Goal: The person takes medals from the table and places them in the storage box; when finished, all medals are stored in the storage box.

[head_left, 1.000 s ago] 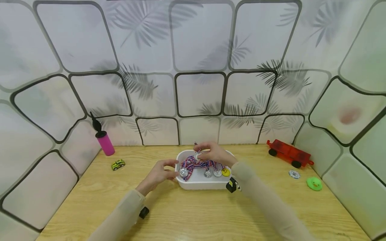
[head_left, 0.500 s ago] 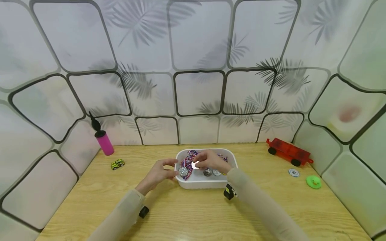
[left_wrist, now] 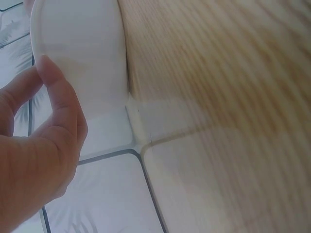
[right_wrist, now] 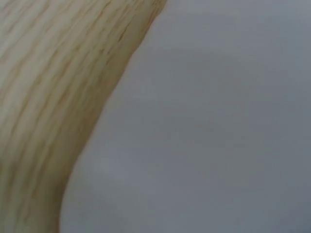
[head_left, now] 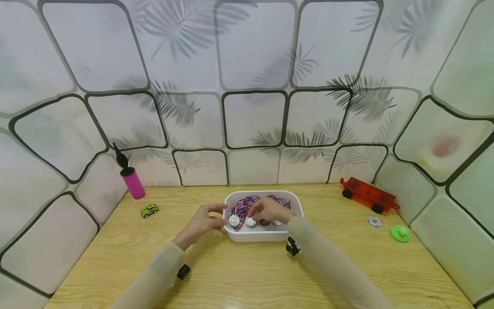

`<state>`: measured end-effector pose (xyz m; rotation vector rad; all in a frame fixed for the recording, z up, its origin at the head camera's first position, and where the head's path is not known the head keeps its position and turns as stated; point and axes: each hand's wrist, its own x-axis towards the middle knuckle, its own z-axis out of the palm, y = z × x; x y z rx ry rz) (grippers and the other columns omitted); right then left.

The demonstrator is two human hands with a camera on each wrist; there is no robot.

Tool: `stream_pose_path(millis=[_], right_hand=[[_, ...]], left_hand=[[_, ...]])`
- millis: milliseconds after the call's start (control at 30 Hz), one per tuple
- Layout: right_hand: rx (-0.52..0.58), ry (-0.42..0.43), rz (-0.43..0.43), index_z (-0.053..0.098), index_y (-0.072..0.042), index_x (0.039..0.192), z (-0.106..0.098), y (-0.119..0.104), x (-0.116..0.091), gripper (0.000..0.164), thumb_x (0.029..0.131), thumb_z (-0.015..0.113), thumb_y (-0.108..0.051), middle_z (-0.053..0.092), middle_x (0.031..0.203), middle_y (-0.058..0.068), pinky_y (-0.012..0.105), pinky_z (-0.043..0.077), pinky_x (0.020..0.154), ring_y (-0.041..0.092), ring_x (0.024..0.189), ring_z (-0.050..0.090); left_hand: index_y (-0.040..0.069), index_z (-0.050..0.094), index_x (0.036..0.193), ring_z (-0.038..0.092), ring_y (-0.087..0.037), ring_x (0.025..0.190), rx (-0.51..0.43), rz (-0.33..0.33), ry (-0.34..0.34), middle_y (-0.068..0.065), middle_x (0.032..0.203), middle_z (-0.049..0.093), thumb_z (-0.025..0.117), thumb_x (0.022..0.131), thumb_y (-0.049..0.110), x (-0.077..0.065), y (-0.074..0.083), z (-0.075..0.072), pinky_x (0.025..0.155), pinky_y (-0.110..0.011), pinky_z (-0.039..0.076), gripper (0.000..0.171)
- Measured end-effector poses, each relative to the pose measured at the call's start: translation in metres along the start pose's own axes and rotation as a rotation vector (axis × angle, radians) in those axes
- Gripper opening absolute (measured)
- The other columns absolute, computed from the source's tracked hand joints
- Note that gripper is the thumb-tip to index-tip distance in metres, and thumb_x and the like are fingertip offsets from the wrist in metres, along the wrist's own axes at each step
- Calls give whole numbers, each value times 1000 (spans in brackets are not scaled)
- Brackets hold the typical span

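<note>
A white plastic bin (head_left: 257,237) stands on the table with several medals and their striped red, white and blue ribbons (head_left: 241,207) inside. My left hand (head_left: 200,224) holds the bin's left end, thumb and fingertips at the rim, as the left wrist view also shows. With curled fingers, my right hand (head_left: 272,209) pinches a silver medal (head_left: 251,222) at its upper edge, low in the bin. To its left lies another silver medal (head_left: 234,220). A darker medal (head_left: 264,222) and a pale one (head_left: 276,222) lie partly covered by the right hand.
At the left are a pink and black hand pump (head_left: 133,182) and a green toy car (head_left: 149,210). On the right stand a red toy wagon (head_left: 369,195), a poker chip (head_left: 375,221) and a green duck toy (head_left: 400,233). Patterned walls border the wooden table (head_left: 239,274).
My right hand has come down toward me from the bin's back, bringing the silver medal into the front row beside the leftmost one. The left hand stays at the bin's end.
</note>
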<state>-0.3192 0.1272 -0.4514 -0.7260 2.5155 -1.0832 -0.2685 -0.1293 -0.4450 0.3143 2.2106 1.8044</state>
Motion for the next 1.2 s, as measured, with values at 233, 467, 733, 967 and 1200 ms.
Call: stream_pose_path(millis=[233,467,733,967,1200], right_hand=[[-82,-15,-37,76,-4,95,0,-1,1,13,84,72,0,75,90,6,21,53,72,6,76,62],[-86,-21,-44,76,-4,97,1,-2,0,14,85,70,1,75,93,7,21,54,72,8,78,64],[-57,29,-69,75,-2,103,-5,-1,-10,18,86,68,1,75,102,10,26,56,78,15,90,68],[97,82,-22,69,1,117,-31,-4,-34,25,94,62,-6,71,112,17,28,54,63,25,81,66],[210,159,-3,66,2,122,-61,11,-66,31,98,60,-16,67,116,25,33,55,65,32,83,63]], left_hand=[[-9,49,137,66,-16,76,1,-5,-3,-28,123,49,71,84,-4,0,-1,-1,75,-42,61,58],[-9,49,137,66,-16,76,10,-3,-1,-29,123,49,71,84,-4,0,-1,-1,75,-42,60,58],[-9,48,138,66,-15,76,-2,-6,-3,-30,125,48,71,83,-4,-2,-3,-2,76,-42,61,59],[-9,48,138,66,-16,78,10,5,-21,-31,126,48,70,85,-2,-3,-3,-3,77,-43,60,58],[-5,48,139,66,-20,83,95,61,-33,-27,121,53,70,88,7,-1,-2,-6,72,-41,60,56]])
